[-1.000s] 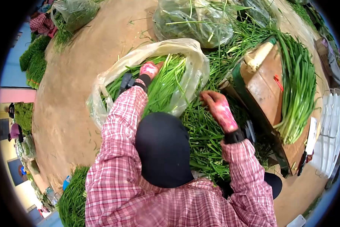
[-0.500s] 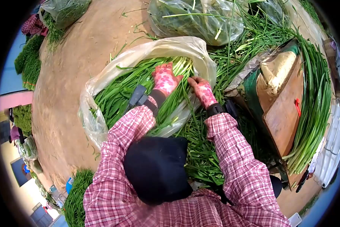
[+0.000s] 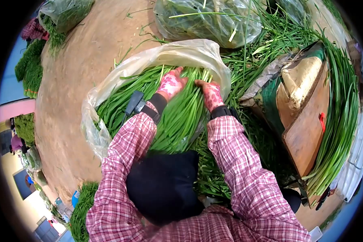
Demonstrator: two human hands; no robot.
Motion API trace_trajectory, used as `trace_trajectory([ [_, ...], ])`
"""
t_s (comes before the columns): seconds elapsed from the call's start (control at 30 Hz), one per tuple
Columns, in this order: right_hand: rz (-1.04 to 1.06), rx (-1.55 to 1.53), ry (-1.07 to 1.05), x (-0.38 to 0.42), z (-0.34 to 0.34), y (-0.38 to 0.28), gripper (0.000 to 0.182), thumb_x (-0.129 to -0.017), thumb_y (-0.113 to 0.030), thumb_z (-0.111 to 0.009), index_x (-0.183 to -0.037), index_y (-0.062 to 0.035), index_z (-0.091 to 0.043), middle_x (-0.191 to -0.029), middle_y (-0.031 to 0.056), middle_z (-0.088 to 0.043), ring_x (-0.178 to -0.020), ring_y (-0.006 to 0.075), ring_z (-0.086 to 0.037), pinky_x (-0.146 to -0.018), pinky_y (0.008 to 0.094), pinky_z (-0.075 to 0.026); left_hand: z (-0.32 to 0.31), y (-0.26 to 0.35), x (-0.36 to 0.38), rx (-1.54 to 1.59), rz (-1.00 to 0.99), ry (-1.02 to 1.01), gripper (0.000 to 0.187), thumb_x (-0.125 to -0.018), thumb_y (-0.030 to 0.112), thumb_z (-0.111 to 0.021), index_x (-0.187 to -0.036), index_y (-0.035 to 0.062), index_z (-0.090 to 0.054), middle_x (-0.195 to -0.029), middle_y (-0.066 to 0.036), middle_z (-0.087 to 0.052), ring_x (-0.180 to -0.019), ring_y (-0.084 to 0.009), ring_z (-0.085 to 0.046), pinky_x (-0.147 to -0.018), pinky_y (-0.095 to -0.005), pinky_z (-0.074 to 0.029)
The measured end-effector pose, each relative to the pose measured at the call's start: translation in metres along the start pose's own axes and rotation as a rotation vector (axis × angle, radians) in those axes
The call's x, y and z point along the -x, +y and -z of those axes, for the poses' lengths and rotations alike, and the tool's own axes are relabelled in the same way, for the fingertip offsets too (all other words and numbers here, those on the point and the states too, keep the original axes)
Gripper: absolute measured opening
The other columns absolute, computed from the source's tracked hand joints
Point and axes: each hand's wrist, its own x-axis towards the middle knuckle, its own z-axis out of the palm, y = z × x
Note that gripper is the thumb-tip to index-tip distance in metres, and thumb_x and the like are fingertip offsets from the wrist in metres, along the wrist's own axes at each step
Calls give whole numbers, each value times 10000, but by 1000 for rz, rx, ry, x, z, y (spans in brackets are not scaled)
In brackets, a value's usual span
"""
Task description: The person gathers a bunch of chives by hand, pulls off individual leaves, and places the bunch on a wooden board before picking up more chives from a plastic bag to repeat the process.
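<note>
Long green garlic chives (image 3: 179, 121) fill an open clear plastic bag (image 3: 197, 48) in front of me. Both hands are inside the bag's mouth, in pink-patterned gloves with bare fingertips. My left hand (image 3: 172, 83) is closed over the chives near their pale ends, its fingers partly hidden among the stalks. To its right, my right hand (image 3: 211, 94) curls its fingers around stalks at the bunch's right edge. Between the hands the bunch spreads towards my body, its leaf ends slightly blurred. A black strapped device (image 3: 135, 104) sits at my left wrist.
At right, a slanted wooden board (image 3: 304, 133) bears a red tie (image 3: 322, 122), with long chives (image 3: 339, 121) draped along it. Loose chives (image 3: 250, 64) cover the ground beside the bag. Another filled plastic bag (image 3: 207, 24) stands beyond. A dark rounded shape (image 3: 161, 185) is near my lap.
The chives between my hands now fan out towards my body over the bag's near edge. Both hands have shifted slightly left, the right hand also closer to the left.
</note>
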Motion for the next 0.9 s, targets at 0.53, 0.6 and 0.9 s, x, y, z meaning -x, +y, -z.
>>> trace_trajectory([
  [0.53,10,-334,-266,30,12,-25,527,-703,-114,-814,-1132,61,-563,-972,141,-668,-813,218,-659,-718,330,-546,38,28,-21,612,157,-425,753,-759,413,-762,-1280,-69,-510,-1161,-195,-630,-1048,-237,-609,-916,-321,-458],
  [0.6,-14,-405,-232,23,15,-16,557,-690,-84,-814,-1157,66,-550,-993,146,-667,-830,219,-660,-734,337,-546,43,21,-28,374,133,-401,669,-741,347,-765,-1216,-79,-564,-1101,-185,-656,-997,-208,-621,-890,-307,-469],
  [0.9,-125,-632,-424,29,31,-22,447,-720,-49,-777,-1108,70,-589,-980,129,-675,-867,233,-661,-785,345,-544,20,17,-21,392,-57,-319,800,-735,443,-752,-1323,-24,-474,-1197,-254,-599,-1150,-338,-572,-970,-361,-432],
])
